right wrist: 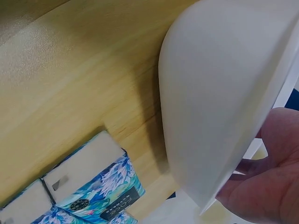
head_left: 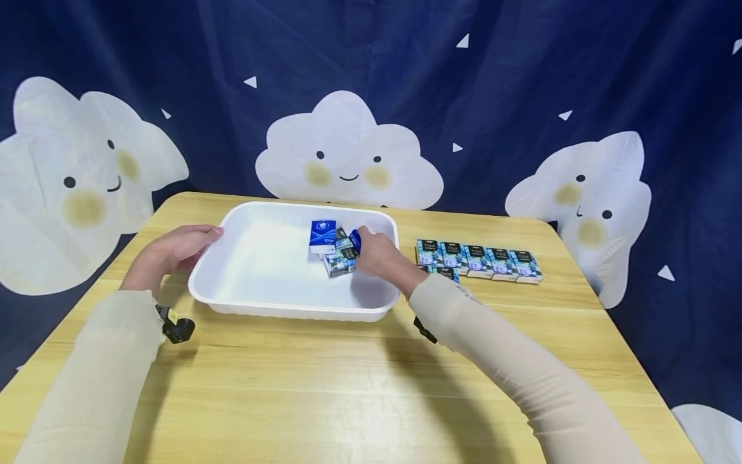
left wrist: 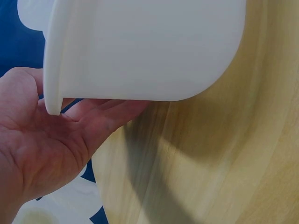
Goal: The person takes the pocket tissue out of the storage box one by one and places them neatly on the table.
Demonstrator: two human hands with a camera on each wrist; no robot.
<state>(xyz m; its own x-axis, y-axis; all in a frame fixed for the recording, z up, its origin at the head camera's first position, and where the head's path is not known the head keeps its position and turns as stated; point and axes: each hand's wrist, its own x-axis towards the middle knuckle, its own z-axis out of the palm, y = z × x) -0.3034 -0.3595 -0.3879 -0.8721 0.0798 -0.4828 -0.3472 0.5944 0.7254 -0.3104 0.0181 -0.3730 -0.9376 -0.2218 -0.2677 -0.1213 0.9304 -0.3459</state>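
A white plastic tray [head_left: 261, 308] stands on the table. My left hand [head_left: 181, 248] grips its left end, with the thumb at the rim and the fingers under it along the outer wall [left wrist: 154, 51]. Over the tray's right part, my right hand [head_left: 379, 256] holds a small blue tissue pack [head_left: 355, 240], mostly hidden by the fingers. Beside it in the tray lie another blue pack [head_left: 323, 236] and flower-printed packs [head_left: 338, 263], partly overlapping. In the right wrist view the right hand [right wrist: 266, 175] reaches over the rim, and the tray wall hides what it holds.
Right of the tray, several flower-printed tissue packs [head_left: 477, 260] stand in a row on the wooden table [head_left: 324, 386]. More packs [head_left: 445, 273] in front of them are partly covered by the right forearm. A dark blue cloud-patterned curtain [head_left: 220, 142] hangs behind the table.
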